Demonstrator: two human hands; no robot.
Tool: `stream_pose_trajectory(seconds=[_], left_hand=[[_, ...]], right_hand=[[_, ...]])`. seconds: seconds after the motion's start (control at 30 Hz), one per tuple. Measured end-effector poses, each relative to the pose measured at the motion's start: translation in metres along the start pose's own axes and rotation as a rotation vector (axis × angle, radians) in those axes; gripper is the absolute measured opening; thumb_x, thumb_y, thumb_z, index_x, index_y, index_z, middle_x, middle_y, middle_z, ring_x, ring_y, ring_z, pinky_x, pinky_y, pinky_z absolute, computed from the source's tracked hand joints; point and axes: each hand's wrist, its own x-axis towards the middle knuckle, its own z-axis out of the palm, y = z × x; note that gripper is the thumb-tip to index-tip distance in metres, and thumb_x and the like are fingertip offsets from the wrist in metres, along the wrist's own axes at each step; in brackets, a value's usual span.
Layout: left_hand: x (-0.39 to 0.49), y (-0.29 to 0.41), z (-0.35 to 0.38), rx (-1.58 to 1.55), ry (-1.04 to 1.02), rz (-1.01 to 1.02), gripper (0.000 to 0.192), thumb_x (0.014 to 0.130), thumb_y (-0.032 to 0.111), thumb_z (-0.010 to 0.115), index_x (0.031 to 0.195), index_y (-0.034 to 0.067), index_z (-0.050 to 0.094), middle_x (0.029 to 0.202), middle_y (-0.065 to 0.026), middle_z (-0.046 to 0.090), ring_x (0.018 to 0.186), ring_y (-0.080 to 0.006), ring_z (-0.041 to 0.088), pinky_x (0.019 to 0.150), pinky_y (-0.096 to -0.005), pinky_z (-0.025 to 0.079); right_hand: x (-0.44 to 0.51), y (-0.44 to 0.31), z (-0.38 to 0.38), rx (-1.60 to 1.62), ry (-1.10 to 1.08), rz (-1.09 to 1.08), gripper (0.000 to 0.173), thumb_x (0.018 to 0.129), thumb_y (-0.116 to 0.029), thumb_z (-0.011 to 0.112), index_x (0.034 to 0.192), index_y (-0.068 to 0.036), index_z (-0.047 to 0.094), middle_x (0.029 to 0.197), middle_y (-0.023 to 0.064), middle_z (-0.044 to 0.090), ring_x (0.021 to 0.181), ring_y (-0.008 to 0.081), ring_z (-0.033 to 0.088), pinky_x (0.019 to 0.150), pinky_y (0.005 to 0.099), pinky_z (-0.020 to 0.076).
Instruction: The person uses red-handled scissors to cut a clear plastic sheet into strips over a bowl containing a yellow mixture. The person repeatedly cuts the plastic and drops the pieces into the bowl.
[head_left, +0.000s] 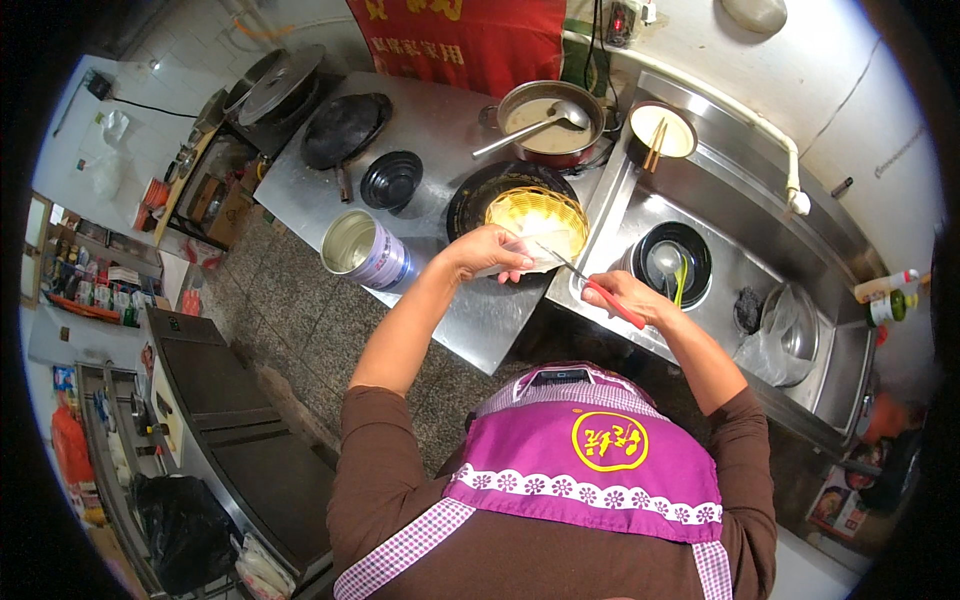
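My left hand (480, 251) pinches a translucent plastic packet (553, 244) above the near rim of a yellow woven basket (577, 219). Red-handled scissors (615, 304) are gripped in my right hand (636, 292), with the blades reaching across to the packet's right side. Whether the blades are cutting into the plastic cannot be made out. Under the basket is a round black pan or tray (469, 196) on the steel worktop (480, 322). What lies inside the basket is partly hidden by the packet and too bright to tell.
Left of my hands, a large open tin (386, 259) stands near the worktop edge, by a black bowl (391, 180) and an iron pan (345, 131). Behind are a soup pot (551, 154) with a ladle (517, 141) and a pot with chopsticks (656, 146). The sink (720, 217) holds stacked black bowls (701, 262).
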Motion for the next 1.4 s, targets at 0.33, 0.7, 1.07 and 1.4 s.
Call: stream_pose_trajectory(seconds=[0.33, 0.7, 1.07, 1.4], left_hand=[[0.021, -0.009, -0.017, -0.029, -0.017, -0.026, 0.019, 0.078, 0.009, 0.074, 0.090, -0.003, 0.068, 0.077, -0.0075, 0.067, 0.060, -0.0121, 0.061, 0.047, -0.0225, 0.045], [0.036, -0.014, -0.025, 0.034, -0.084, -0.094, 0.019, 0.080, 0.010, 0.073, 0.094, -0.003, 0.068, 0.075, -0.0062, 0.066, 0.059, -0.0105, 0.060, 0.047, -0.0213, 0.044], [0.044, -0.007, -0.036, 0.019, -0.128, -0.104, 0.019, 0.080, 0.012, 0.075, 0.091, -0.003, 0.069, 0.072, -0.0074, 0.066, 0.058, -0.0109, 0.059, 0.049, -0.0221, 0.045], [0.057, -0.022, -0.037, -0.117, -0.097, 0.051, 0.029, 0.082, 0.008, 0.069, 0.110, -0.002, 0.066, 0.092, -0.0080, 0.068, 0.074, -0.0130, 0.062, 0.068, -0.0242, 0.051]], right_hand=[[0.008, -0.006, -0.008, -0.093, 0.056, 0.054, 0.060, 0.089, -0.056, 0.057, 0.070, 0.001, 0.057, 0.056, 0.0088, 0.049, 0.053, 0.0154, 0.050, 0.051, 0.0369, 0.0421], [0.032, -0.009, -0.009, -0.272, 0.057, 0.005, 0.063, 0.087, -0.061, 0.056, 0.077, 0.001, 0.060, 0.063, 0.0173, 0.058, 0.062, 0.0315, 0.059, 0.064, 0.0440, 0.0454], [0.040, -0.004, -0.005, -0.099, 0.136, 0.060, 0.054, 0.088, -0.049, 0.065, 0.071, 0.002, 0.065, 0.052, 0.0059, 0.048, 0.051, 0.0122, 0.046, 0.049, 0.0352, 0.0405], [0.034, 0.003, 0.001, -0.069, 0.379, 0.192, 0.059, 0.088, -0.049, 0.066, 0.064, 0.005, 0.062, 0.048, 0.0047, 0.046, 0.045, 0.0120, 0.048, 0.044, 0.0339, 0.0440]])
